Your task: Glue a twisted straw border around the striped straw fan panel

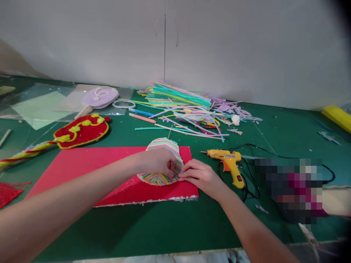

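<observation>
A round piece of pastel pipe cleaners laid side by side in stripes [160, 179] lies on a red board [82, 164]. Across its middle reaches my left hand [161, 160], its fingers curled and pinched down near the piece's right edge. What those fingertips hold is hidden. My right hand [200, 178] meets the same edge from the right, thumb and fingers closed at the rim of the striped piece. A yellow glue gun [226, 160] with an orange trigger lies just right of my right hand, its nozzle pointing left.
Loose pipe cleaners [178, 96] are heaped behind the board, with lilac scraps [233, 109] beside them. A red fan-shaped piece [82, 132] and a lilac one [100, 96] lie at left. The glue gun's black cord [263, 149] loops rightward near a pixelated object [296, 190].
</observation>
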`<state>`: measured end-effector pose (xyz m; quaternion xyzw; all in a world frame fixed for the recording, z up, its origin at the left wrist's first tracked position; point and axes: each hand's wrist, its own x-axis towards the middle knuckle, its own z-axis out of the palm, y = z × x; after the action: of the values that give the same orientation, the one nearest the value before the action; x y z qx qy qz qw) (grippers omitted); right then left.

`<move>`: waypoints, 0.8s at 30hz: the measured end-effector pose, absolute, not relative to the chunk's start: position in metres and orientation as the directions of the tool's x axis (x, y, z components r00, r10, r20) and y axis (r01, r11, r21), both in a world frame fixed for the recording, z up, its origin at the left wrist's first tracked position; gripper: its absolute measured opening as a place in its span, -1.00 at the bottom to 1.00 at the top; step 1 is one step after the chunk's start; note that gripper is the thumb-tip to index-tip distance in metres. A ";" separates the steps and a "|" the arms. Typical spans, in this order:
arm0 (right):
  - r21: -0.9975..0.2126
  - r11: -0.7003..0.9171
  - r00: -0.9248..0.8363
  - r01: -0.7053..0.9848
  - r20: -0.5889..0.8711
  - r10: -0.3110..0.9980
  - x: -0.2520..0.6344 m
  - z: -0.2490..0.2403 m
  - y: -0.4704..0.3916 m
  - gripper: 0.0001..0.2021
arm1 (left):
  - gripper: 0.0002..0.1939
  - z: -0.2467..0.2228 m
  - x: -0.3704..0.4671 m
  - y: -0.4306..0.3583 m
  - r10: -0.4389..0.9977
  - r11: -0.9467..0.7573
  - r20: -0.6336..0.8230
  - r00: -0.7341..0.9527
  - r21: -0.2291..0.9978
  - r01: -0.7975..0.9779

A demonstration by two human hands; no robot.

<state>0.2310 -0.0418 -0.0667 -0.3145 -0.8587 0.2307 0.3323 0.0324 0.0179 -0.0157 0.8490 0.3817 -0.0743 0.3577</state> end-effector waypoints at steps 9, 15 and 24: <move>-0.585 0.700 -0.584 0.410 0.421 0.694 0.231 -0.068 -0.041 -0.83 | -0.97 -0.025 0.034 0.014 0.619 -0.470 -0.368 0.694 0.535 0.702; -0.606 0.689 -0.578 0.397 0.418 0.701 0.231 -0.068 -0.042 -0.84 | -0.96 -0.016 0.029 0.013 0.609 -0.483 -0.356 0.709 0.543 0.687; -0.606 0.685 -0.572 0.404 0.417 0.706 0.231 -0.066 -0.042 -0.81 | -0.92 0.001 0.010 0.026 0.500 -0.511 -0.468 0.729 0.520 0.684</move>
<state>0.2312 -0.0422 -0.0665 -0.3239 -0.8565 0.2292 0.3300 0.0098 0.0261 0.0011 0.8594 0.3447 -0.1297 0.3548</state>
